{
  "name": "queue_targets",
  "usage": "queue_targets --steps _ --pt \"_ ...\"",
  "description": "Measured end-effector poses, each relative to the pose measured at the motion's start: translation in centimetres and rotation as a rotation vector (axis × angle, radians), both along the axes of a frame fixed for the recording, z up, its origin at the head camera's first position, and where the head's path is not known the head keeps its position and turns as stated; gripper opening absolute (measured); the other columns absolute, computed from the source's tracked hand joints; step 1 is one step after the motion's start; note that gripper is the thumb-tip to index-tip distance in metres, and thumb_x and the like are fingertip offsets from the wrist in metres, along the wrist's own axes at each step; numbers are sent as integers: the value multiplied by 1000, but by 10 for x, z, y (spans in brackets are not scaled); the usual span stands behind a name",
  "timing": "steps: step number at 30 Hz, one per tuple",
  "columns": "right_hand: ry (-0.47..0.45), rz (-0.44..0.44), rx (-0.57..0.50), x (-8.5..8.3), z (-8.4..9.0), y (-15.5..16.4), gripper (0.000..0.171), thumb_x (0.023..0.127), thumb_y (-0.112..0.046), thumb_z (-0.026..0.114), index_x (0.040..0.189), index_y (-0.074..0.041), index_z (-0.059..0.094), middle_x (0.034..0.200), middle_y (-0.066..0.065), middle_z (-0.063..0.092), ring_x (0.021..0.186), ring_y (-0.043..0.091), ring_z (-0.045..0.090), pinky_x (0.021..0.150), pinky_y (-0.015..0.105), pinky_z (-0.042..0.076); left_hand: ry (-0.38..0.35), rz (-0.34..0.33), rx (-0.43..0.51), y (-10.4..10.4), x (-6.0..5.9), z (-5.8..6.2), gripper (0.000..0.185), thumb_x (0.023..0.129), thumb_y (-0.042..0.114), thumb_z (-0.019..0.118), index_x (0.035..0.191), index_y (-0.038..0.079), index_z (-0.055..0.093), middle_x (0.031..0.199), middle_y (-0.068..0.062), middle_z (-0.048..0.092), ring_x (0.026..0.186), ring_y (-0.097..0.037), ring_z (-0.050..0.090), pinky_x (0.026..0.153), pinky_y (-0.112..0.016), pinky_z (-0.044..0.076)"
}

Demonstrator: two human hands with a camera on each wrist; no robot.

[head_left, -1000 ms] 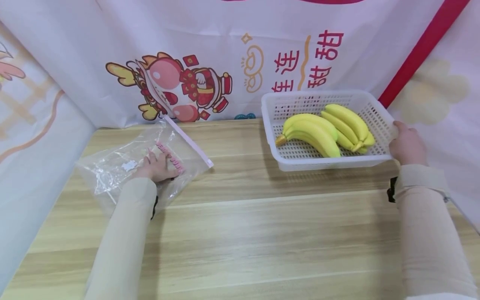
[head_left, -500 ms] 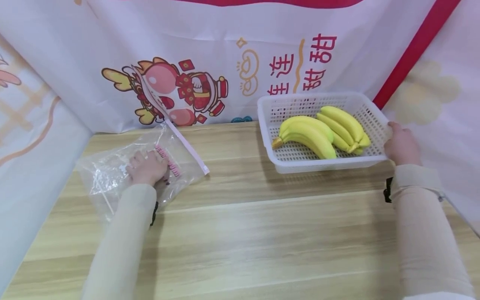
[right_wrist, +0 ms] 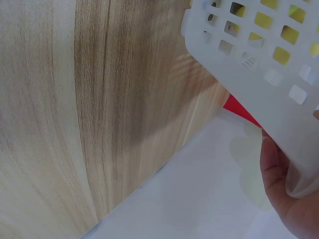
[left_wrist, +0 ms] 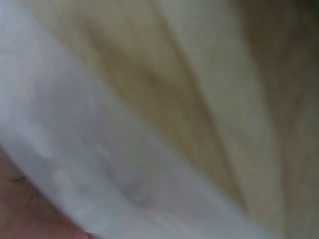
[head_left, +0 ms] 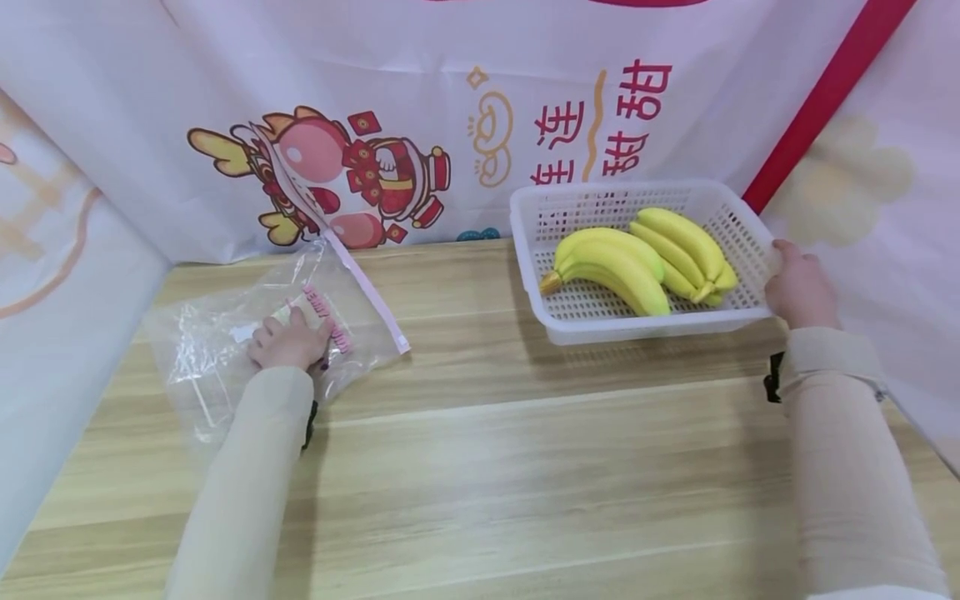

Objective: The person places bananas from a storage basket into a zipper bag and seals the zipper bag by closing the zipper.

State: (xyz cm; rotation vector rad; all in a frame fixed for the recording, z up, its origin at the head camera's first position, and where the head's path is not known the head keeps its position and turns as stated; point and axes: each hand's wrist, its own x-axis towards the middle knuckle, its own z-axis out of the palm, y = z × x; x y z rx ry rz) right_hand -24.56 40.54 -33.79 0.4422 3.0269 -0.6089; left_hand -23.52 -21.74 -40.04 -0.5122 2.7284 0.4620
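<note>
On the left in the head view, a clear zip bag [head_left: 217, 350] with pink lettering and a pink slider strip lies on the wooden table. My left hand [head_left: 290, 340] rests palm down on it, fingers slightly spread. Blurred film and a bit of that palm fill part of the left wrist view. At right, my right hand [head_left: 802, 287] grips the end of a white plastic basket [head_left: 615, 331], thumb and fingers round its rim; the right wrist view shows this from below. Two bunches of yellow bananas [head_left: 611, 267] lie inside the basket.
The light wooden table [head_left: 480, 475] runs under both forearms. A white printed cloth [head_left: 420, 50] hangs behind it, close to the basket's back and the bag's far edge. More cloth [head_left: 45, 333] lines the left and right sides.
My left hand has moved slightly left over the bag, its fingers closer together. The right hand keeps its grip on the basket. The head view has shifted a little.
</note>
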Motion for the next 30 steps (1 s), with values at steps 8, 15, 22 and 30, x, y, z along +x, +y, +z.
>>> queue_targets --steps 8,15,22,30 --pt "16 15 6 0 -2 2 67 88 -1 32 151 3 10 131 44 31 109 51 35 95 67 33 8 -30 -92 2 -2 3 77 99 53 24 150 -2 6 140 -47 16 125 -60 26 96 -68 33" --pt "0 7 -18 -1 1 2 67 89 -1 33 151 2 7 132 43 29 109 50 34 95 67 32 -20 -53 -90 1 0 7 78 99 53 24 151 -1 2 141 -47 15 125 -59 26 96 -69 33" --pt "-9 4 -40 0 3 0 68 90 -1 34 152 1 5 132 42 28 108 50 34 94 66 33 -30 -81 -111 0 2 8 80 99 57 23 151 1 2 139 -46 19 121 -58 31 91 -65 40" --pt "-6 10 -17 1 2 0 67 90 -2 33 151 2 7 131 43 29 108 50 34 95 66 31 -46 -142 -120 -4 4 9 80 98 57 24 152 2 1 141 -45 16 124 -60 29 94 -67 39"
